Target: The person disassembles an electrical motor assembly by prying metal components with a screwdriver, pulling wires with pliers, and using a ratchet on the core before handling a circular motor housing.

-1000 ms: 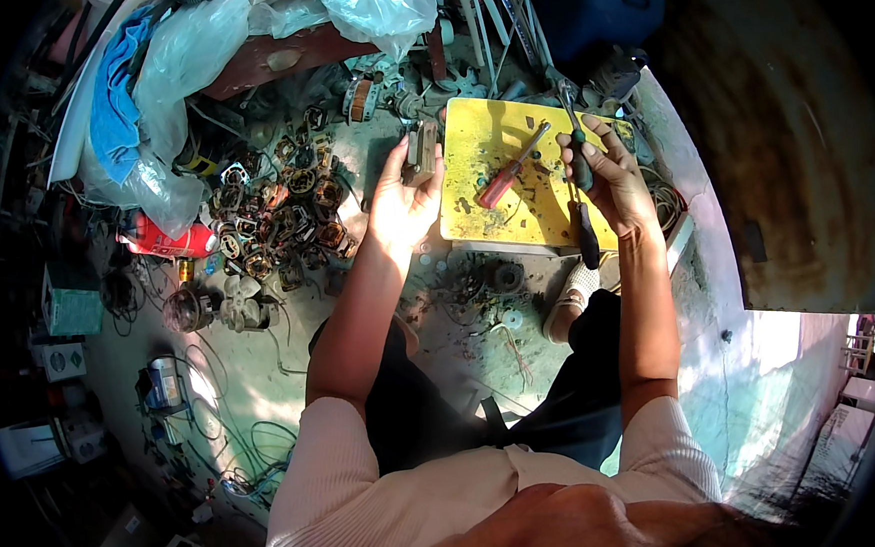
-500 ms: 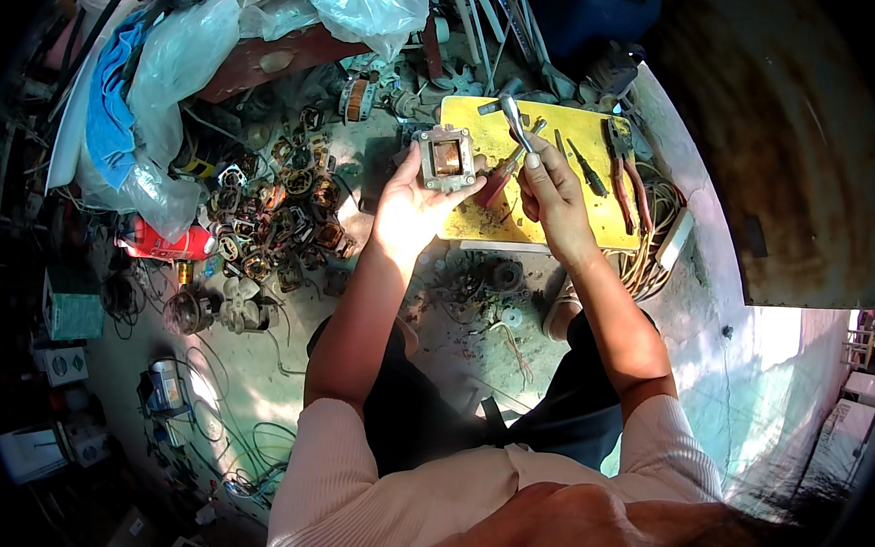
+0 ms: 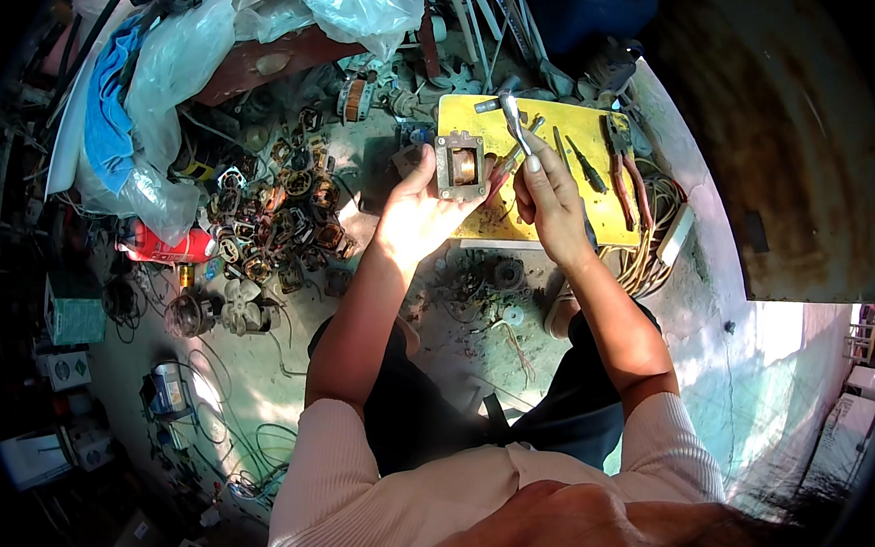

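Stained concrete floor lit by hard sunlight, with a scrap-parts heap at 10 o'clock and a rusty curved metal wall at 2 o'clock.

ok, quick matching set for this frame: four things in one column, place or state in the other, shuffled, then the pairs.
Things:
1. square motor core
2. metal wrench
3. red-handled pliers
4. blue cloth

Place or state:
A. lying on the yellow board, right side
B. held up in the left hand
C. far left, by clear plastic
D. gripped in the right hand

Pairs: 1-B, 2-D, 3-A, 4-C
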The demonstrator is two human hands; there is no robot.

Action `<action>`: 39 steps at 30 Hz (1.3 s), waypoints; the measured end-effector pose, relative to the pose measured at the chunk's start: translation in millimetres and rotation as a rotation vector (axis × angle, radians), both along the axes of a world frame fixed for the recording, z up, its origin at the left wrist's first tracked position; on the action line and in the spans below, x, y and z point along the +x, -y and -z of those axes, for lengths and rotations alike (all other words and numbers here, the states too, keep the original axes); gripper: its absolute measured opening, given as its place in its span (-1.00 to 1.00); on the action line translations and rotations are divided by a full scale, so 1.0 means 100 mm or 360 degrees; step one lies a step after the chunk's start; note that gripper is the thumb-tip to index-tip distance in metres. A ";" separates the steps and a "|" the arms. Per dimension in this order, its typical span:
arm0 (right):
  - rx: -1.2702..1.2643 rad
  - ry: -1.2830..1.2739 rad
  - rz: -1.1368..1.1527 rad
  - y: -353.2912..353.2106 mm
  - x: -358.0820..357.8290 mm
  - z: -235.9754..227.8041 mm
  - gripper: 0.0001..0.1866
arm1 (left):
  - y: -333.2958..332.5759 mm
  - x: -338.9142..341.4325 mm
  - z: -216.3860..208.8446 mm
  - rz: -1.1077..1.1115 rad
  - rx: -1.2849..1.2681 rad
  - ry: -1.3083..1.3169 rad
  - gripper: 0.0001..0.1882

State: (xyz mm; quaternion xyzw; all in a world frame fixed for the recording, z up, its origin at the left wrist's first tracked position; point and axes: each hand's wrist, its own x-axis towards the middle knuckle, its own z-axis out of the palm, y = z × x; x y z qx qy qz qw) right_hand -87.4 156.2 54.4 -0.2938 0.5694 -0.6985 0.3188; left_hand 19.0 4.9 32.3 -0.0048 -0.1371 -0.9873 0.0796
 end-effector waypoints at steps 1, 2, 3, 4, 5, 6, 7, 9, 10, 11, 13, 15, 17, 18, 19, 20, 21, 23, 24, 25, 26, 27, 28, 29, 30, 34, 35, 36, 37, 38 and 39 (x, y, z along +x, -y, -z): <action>0.0011 -0.0037 -0.0016 -0.02 0.01 -0.03 -0.52 | -0.03 -0.01 -0.06 -0.0005 -0.0059 0.0047 -0.48; 0.0023 -0.0075 -0.0032 -0.03 0.02 -0.04 -0.53 | -0.03 -0.02 -0.04 -0.0022 -0.0061 0.0105 -0.48; 0.0049 -0.0209 -0.0024 -0.02 0.02 -0.01 -0.54 | -0.01 -0.03 -0.01 -0.0045 -0.0068 0.0164 -0.48; 0.0075 -0.0344 -0.0015 -0.01 0.03 0.03 -0.54 | 0.00 -0.03 0.01 -0.0067 -0.0075 0.0222 -0.49; 0.0084 -0.0399 -0.0014 0.00 0.04 0.04 -0.55 | 0.01 -0.01 0.03 -0.0055 -0.0101 0.0189 -0.48; 0.0095 -0.0454 -0.0012 0.02 0.06 0.04 -0.55 | 0.03 0.01 0.04 -0.0040 -0.0125 0.0155 -0.48; 0.0105 -0.0508 -0.0009 0.03 0.08 0.04 -0.55 | 0.04 0.03 0.05 -0.0025 -0.0149 0.0122 -0.48; 0.0089 -0.0738 0.0043 0.05 0.09 0.09 -0.55 | 0.05 0.01 0.08 -0.0111 -0.0194 0.0179 -0.44; 0.0143 -0.0627 -0.0006 0.04 0.10 0.10 -0.54 | 0.05 0.00 0.09 -0.0151 -0.0215 0.0206 -0.43; 0.0155 -0.0647 -0.0018 0.03 0.10 0.08 -0.54 | 0.04 -0.01 0.09 -0.0190 -0.0327 0.0235 -0.40; 0.0174 -0.0679 -0.0049 0.03 0.13 0.03 -0.54 | 0.00 -0.01 0.02 -0.0276 -0.0556 0.0301 -0.35; 0.0167 -0.0610 -0.0090 0.04 0.13 0.04 -0.53 | 0.01 0.01 0.05 -0.0328 -0.0666 0.0369 -0.29; 0.0189 -0.0551 -0.0124 0.04 0.13 0.07 -0.52 | 0.00 0.02 0.06 -0.0436 -0.0810 0.0503 -0.26; 0.0213 -0.0526 -0.0137 0.04 0.12 0.09 -0.51 | -0.01 0.01 0.04 -0.0517 -0.0898 0.0606 -0.26; 0.0214 -0.0425 -0.0172 0.03 0.12 0.10 -0.51 | -0.02 0.01 0.03 -0.0599 -0.0987 0.0710 -0.27; 0.0215 -0.0324 -0.0203 0.03 0.12 0.09 -0.50 | -0.02 -0.01 0.03 -0.0644 -0.1040 0.0700 -0.26; 0.0191 -0.0147 -0.0259 0.03 0.14 0.06 -0.50 | -0.01 -0.01 0.04 -0.0692 -0.1095 0.0693 -0.26; 0.0171 0.0104 -0.0361 0.02 0.15 0.04 -0.50 | -0.01 0.00 0.04 -0.0775 -0.1242 0.0730 -0.28; 0.0176 0.0176 -0.0406 0.02 0.15 0.04 -0.49 | 0.00 0.01 0.03 -0.0808 -0.1333 0.0772 -0.30; 0.0180 0.0249 -0.0450 0.01 0.15 0.04 -0.49 | 0.01 0.02 0.02 -0.0840 -0.1425 0.0813 -0.32; 0.0174 0.0327 -0.0462 0.01 0.16 0.03 -0.49 | 0.03 0.02 0.05 -0.0931 -0.1578 0.0824 -0.35; 0.0166 0.0407 -0.0477 0.00 0.17 0.02 -0.49 | 0.05 0.02 0.09 -0.1023 -0.1732 0.0834 -0.39; 0.0158 0.0486 -0.0491 -0.01 0.19 0.00 -0.49 | 0.07 0.02 0.12 -0.1116 -0.1886 0.0842 -0.42; 0.0166 0.0526 -0.0504 -0.01 0.19 -0.02 -0.50 | 0.09 0.03 0.14 -0.1191 -0.2039 0.0847 -0.44; 0.0175 0.0567 -0.0512 -0.03 0.18 -0.04 -0.52 | 0.09 0.02 0.11 -0.1261 -0.2191 0.0849 -0.46; 0.0185 0.0800 -0.0592 -0.08 0.11 -0.16 -0.59 | 0.05 0.04 -0.04 -0.1389 -0.2539 0.0842 -0.52; 0.0218 0.0844 -0.0632 -0.11 0.07 -0.17 -0.61 | 0.06 0.05 -0.04 -0.1425 -0.2616 0.0807 -0.53; 0.0253 0.0885 -0.0669 -0.13 0.02 -0.19 -0.63 | 0.08 0.05 -0.03 -0.1460 -0.2690 0.0767 -0.54; 0.0287 0.0927 -0.0706 -0.14 0.00 -0.22 -0.64 | 0.09 0.05 -0.02 -0.1496 -0.2763 0.0725 -0.55; 0.0311 0.0928 -0.0695 -0.15 0.00 -0.26 -0.74 | 0.09 0.05 -0.01 -0.1516 -0.2823 0.0705 -0.56; 0.0291 0.0962 -0.0667 -0.15 0.03 -0.26 -0.74 | 0.09 0.05 -0.01 -0.1535 -0.2882 0.0682 -0.57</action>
